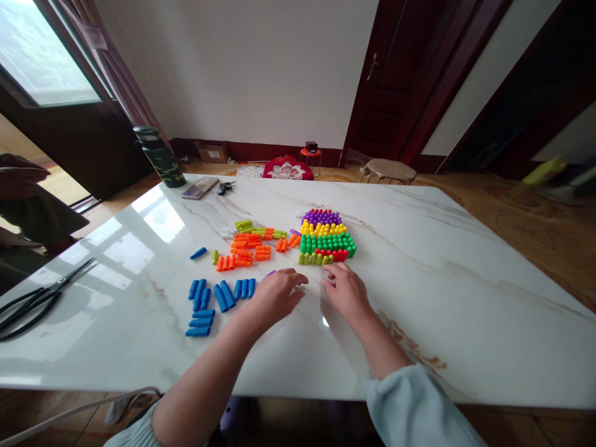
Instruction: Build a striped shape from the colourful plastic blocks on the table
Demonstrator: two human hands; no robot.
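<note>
My left hand hovers over the table with its fingers bent and apart, nothing visible in them. Beneath its index side a bit of purple plastic peeks out. At the front right of a block of small cap-like plastic pieces, my right hand has loosely bent, parted fingers; its fingertips are at or very near the red pieces and the olive-green row. Behind these stand green, yellow and purple rows. I cannot tell whether the fingertips touch them.
Loose orange pieces, lime pieces and blue pieces lie to the left. Scissors rest at the left edge. A phone, keys and a camouflage flask stand farther back. A person is at far left.
</note>
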